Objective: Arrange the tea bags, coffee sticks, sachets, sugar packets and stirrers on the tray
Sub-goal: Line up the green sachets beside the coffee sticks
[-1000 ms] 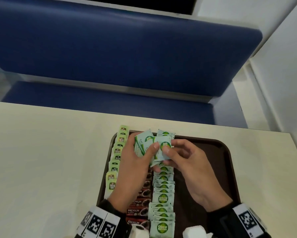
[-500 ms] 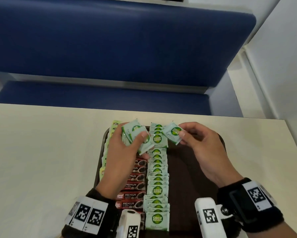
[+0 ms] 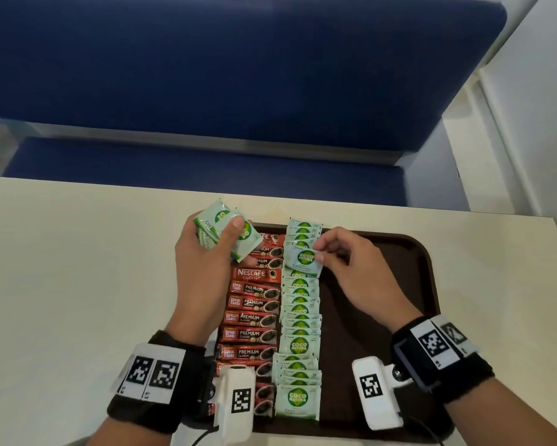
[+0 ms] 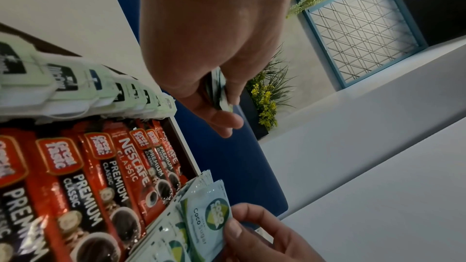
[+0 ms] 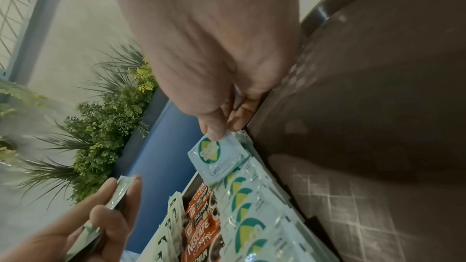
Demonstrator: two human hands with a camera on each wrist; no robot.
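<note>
Where the cream table (image 3: 77,268) ends, a blue bench (image 3: 238,75) stands.

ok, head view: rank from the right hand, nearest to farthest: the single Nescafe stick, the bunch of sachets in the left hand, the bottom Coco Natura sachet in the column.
From the right hand:
1. Nescafe stick: just to its left, in the red column.
2. Bunch of sachets: farther left, gripped by the left hand at the tray's far-left corner.
3. Bottom Coco Natura sachet: at the tray's near edge, by the wrists.
</note>
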